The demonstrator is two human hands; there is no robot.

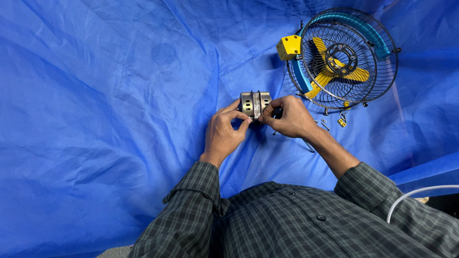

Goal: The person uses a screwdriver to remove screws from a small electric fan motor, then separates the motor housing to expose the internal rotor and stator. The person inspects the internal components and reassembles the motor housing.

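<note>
Seen from above, we held a small metal motor (255, 103) over the blue sheet (105, 119). Our left hand (222, 134) pinched its near left edge between thumb and curled fingers; our right hand (289, 117) pinched its right side, fingers pressed together. The wire fan cage (382, 79) with yellow blades (334, 69) lay near, up and right; loose screws (334, 122) lay just below it. Left of our hands the sheet lay wide and open.

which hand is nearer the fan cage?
Right. The right hand sits just below-left of the fan cage; the left hand is farther left, beyond the metal motor that both hold.
</note>
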